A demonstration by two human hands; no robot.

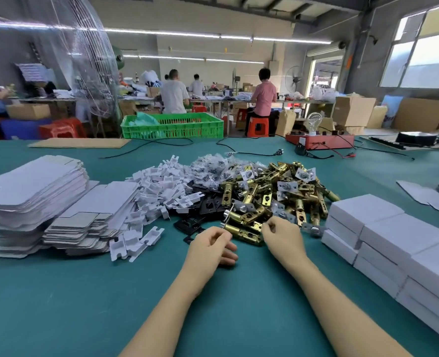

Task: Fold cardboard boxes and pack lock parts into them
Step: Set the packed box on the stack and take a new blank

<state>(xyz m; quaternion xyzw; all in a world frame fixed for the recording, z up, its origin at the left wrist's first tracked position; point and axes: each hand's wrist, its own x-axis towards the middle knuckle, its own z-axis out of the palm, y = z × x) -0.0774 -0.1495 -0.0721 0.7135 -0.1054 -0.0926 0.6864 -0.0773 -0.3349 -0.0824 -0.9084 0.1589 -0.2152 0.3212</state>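
Brass latches (267,197) heaped mid-table (84,292), both hands at the pile's near edge, left hand (213,244) and right hand (281,234) curled, grip unclear, flat boxes (33,191) stacked left, folded boxes (393,243) right

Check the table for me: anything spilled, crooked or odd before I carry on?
Mostly normal. The flat blanks on the left lean in slumped, uneven stacks, and a few white inserts have strayed from their pile toward the near edge. The folded boxes on the right sit neat.
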